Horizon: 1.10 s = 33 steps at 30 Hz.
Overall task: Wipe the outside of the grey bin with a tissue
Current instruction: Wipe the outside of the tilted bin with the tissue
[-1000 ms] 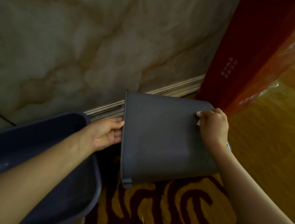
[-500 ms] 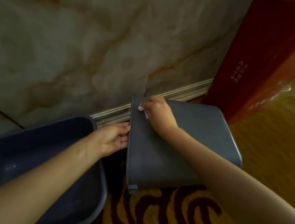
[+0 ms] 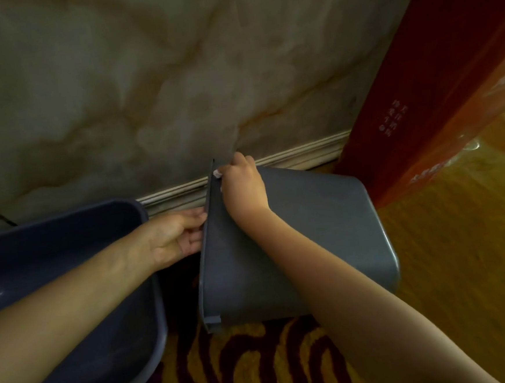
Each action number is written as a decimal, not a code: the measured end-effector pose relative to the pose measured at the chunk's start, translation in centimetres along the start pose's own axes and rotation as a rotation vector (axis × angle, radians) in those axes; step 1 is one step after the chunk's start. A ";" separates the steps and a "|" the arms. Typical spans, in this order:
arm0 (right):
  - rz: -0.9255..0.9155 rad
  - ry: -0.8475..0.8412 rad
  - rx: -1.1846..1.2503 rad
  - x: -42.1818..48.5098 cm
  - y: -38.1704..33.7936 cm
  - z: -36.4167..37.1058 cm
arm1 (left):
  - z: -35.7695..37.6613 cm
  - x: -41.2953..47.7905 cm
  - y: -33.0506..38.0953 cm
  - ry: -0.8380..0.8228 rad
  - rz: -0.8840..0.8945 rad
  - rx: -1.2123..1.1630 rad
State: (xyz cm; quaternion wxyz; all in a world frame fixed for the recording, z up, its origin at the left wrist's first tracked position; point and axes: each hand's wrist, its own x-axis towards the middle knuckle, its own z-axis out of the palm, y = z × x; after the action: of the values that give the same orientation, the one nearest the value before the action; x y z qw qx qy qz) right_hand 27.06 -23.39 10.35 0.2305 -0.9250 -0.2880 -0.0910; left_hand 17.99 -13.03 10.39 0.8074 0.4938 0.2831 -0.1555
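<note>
The grey bin point(image 3: 324, 234) lies on its side over the patterned carpet, its open rim facing left and its base to the right. My left hand point(image 3: 176, 238) grips the rim on the left, fingers curled over the edge. My right hand point(image 3: 243, 183) presses a small white tissue point(image 3: 216, 173) against the bin's upper side wall, at the far corner next to the rim. Only a scrap of the tissue shows past my fingers.
A second, darker bin point(image 3: 72, 296) sits at the left, close to my left forearm. A marbled wall with a skirting board point(image 3: 296, 154) stands right behind the bin. A tall red box point(image 3: 436, 86) leans at the right. Wooden flooring point(image 3: 461, 250) lies to the right.
My right hand has slid the tissue from the bin's right, base end across the side wall to the far corner by the rim. My left hand has kept its hold on the rim.
</note>
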 end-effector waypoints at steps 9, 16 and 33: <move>0.488 0.118 -0.142 -3.8 12.4 -4.9 | -0.7 0.1 0.8 -0.066 -0.042 0.019; 0.668 0.277 -0.051 -5.8 15.1 -8.1 | -0.8 0.0 1.6 -0.092 -0.080 0.089; 0.458 0.229 -0.153 -9.0 14.4 -6.2 | 2.7 3.9 5.4 0.171 0.016 0.197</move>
State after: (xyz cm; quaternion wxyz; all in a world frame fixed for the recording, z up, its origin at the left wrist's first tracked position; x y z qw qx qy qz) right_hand 27.75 -41.24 7.68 0.2054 -0.9645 -0.0353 -0.1622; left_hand 24.74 -12.87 12.79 0.7289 0.5845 0.3304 -0.1337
